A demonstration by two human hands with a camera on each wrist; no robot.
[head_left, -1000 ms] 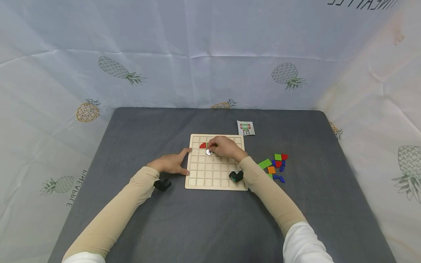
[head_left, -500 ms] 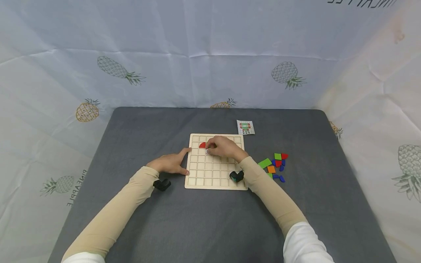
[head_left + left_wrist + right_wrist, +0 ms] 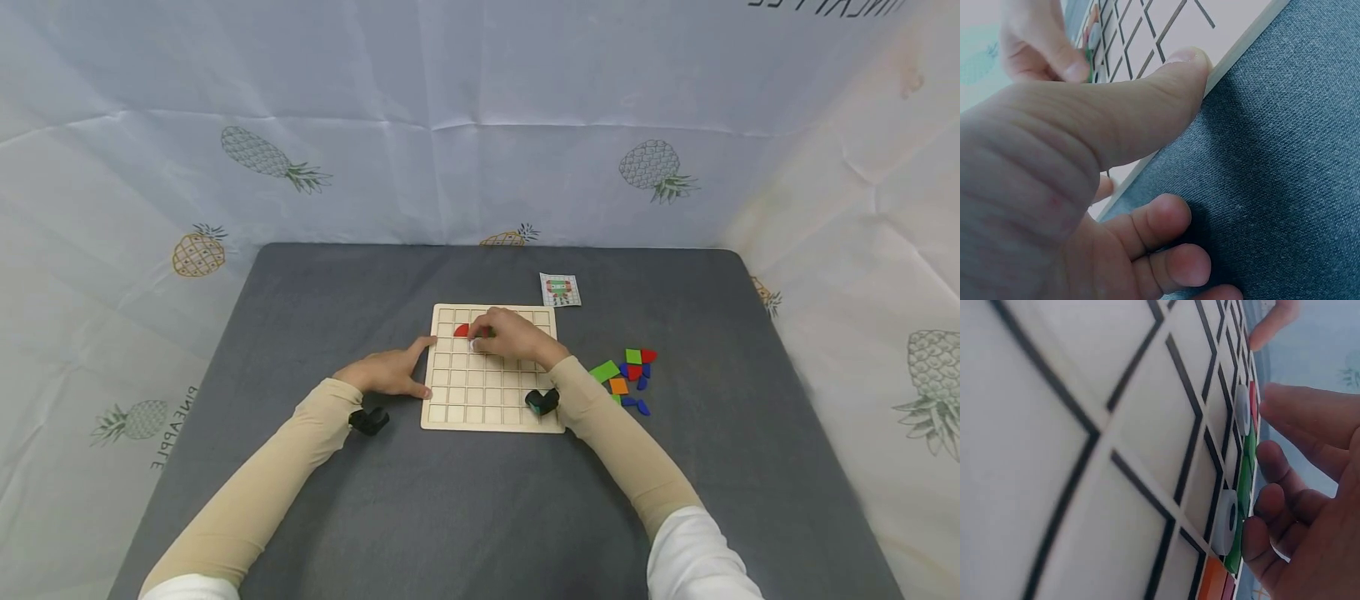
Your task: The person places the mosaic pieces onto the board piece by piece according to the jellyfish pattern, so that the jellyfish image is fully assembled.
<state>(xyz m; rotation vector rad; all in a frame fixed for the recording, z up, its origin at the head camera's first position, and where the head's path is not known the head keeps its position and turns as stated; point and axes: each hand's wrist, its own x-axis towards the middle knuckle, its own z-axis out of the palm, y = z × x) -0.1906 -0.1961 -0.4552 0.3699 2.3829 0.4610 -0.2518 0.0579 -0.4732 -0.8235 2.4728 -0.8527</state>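
Observation:
My left hand (image 3: 386, 372) lies at the left edge of the pale wooden grid board (image 3: 480, 400), thumb and index finger spread apart. Its thumb (image 3: 1185, 65) presses on the board's rim, while the other fingers (image 3: 1160, 219) hang over the cloth. Over the board's upper part, my right hand (image 3: 513, 335) has its thumb and fingertips at a small white disc (image 3: 1243, 411) with a dark centre, pinching it close on the board. Beside it lie a red quarter-round piece (image 3: 462, 331) and green pieces (image 3: 1244, 481). A second white disc (image 3: 1225, 522) and an orange piece (image 3: 1212, 584) show nearby.
A printed pattern card (image 3: 561, 291) lies behind the board's upper right corner. Several loose pieces, such as a green rectangle (image 3: 604, 372) and an orange square (image 3: 618, 386), are scattered right of the board on the grey cloth (image 3: 337, 517).
My right fingertips have shifted slightly left, so they now cover most of the white disc that showed fully one second ago. The left hand and board have stayed put.

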